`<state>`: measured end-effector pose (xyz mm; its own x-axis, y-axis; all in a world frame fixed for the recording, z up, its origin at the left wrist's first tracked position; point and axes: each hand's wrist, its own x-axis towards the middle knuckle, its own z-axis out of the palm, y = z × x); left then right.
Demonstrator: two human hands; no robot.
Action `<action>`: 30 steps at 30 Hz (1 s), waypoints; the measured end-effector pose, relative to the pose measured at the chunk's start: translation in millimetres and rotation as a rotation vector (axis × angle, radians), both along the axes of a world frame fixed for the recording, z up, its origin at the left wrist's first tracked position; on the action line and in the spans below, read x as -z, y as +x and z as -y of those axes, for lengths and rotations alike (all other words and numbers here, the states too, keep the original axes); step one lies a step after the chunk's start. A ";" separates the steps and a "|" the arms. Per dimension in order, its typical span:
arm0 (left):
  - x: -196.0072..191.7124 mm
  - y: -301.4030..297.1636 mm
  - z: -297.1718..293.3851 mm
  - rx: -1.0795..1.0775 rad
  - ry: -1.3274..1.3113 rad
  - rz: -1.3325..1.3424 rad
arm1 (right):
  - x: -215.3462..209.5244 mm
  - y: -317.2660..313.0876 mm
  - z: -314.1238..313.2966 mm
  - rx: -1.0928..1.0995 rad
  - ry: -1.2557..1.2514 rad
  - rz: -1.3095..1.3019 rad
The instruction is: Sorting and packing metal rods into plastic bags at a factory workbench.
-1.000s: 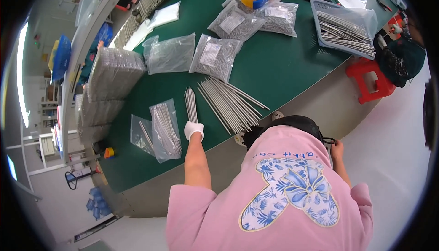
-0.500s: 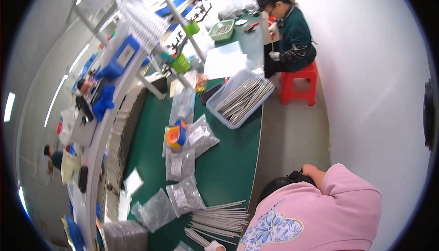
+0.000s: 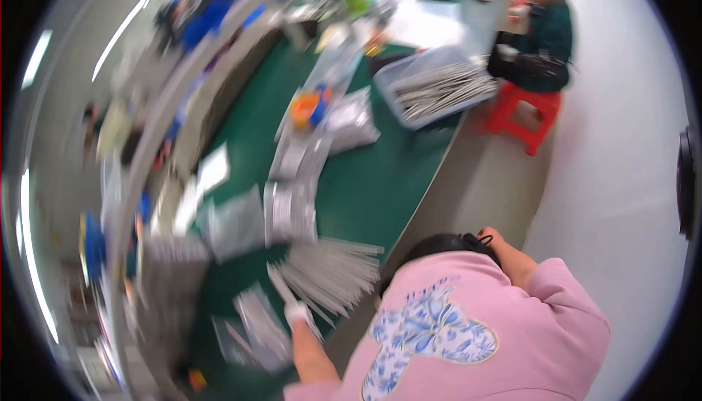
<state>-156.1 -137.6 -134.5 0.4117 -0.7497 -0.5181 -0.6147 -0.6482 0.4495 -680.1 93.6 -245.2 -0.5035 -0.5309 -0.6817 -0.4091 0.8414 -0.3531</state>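
Observation:
A pale glove covers my left hand (image 3: pixel 300 315), which is closed on a few thin metal rods (image 3: pixel 280 284) at the near end of the table; blur smears its fingers. Just beyond it, more grey metal rods (image 3: pixel 333 273) lie fanned out, reaching the table's edge. Clear plastic bags (image 3: pixel 263 328) lie to the left of that hand. My right hand (image 3: pixel 491 237) is at the black clothing (image 3: pixel 439 246) by my waist, next to a black cord. Its fingers are mostly hidden, so I cannot tell whether they hold anything.
Filled bags (image 3: pixel 291 212) line the green table (image 3: pixel 365 196), with a tape roll (image 3: pixel 306 111) on one. Farther back stands a bin of rods (image 3: pixel 439 86). A co-worker (image 3: pixel 545 35) sits on a red stool (image 3: pixel 528 119). A shelf edge (image 3: pixel 168 108) runs along the left.
My view has swung, so the table, rods and co-worker sit higher in the picture. My left hand and forearm show much more. My right hand stays by my waist.

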 end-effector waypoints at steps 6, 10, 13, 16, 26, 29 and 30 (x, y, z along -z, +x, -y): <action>-46.7 2.1 -18.5 -0.324 -0.032 -0.344 | 21.7 -21.6 18.7 -0.206 -0.116 0.164; -52.5 -2.2 -78.0 -0.511 -0.109 -0.516 | 60.8 -121.9 -64.9 -0.425 -0.113 0.172; -73.0 -12.1 -136.3 -0.587 -0.144 -0.617 | 69.3 -54.5 23.9 -0.500 -0.106 0.198; -103.0 -15.1 -198.4 -0.641 -0.134 -0.660 | 71.6 -41.1 38.5 -0.537 -0.111 0.205; -139.9 78.7 -261.3 -0.719 0.052 -0.389 | 4.5 51.2 65.4 -0.507 -0.055 0.143; -124.6 113.0 -234.3 -0.621 0.050 -0.393 | -24.6 93.8 69.2 -0.454 -0.094 0.106; -119.7 121.9 -219.1 -0.563 0.047 -0.396 | -39.0 110.5 70.0 -0.421 -0.133 0.107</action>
<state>-34.2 81.5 -14.9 0.5048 -0.4501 -0.7366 0.0258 -0.8450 0.5341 -569.6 23.6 -206.2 -0.1548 -0.7609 -0.6301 -0.6613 0.5536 -0.5061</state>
